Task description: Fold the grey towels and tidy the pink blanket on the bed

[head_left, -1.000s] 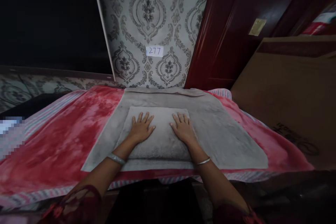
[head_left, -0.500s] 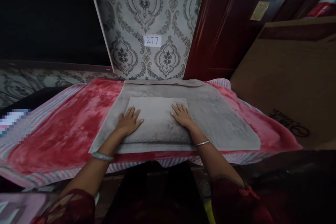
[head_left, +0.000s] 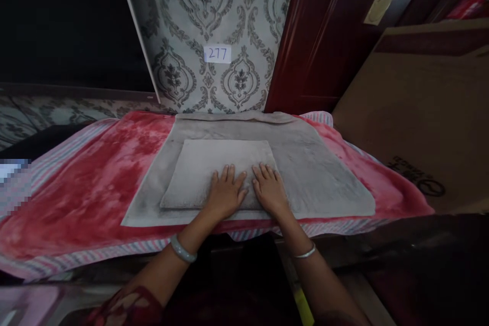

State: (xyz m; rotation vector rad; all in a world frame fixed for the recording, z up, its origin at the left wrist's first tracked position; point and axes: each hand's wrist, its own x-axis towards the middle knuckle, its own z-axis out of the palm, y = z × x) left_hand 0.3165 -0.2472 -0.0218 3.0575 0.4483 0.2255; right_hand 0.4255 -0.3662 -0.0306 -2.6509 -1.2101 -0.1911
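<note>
Beneath the slightly parted fingers of the left hand [head_left: 225,196] and right hand [head_left: 270,191] lay a folded grey towel [head_left: 214,155], nothing pinched; palms down, presumably to flatten or steady it. Right of the fingers, a larger grey towel [head_left: 321,175] extended underneath, over a red plush blanket [head_left: 95,178], likely as padding.

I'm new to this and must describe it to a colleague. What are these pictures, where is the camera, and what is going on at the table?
No machine here: these are a person's own bare hands. The pictures come from one camera worn on the head, looking forward and down. The left hand and right hand lie spread, backs up, on the small grey cloth. Under it is the big grey cloth, spread over the red blanket. Neither hand grips anything.
</note>
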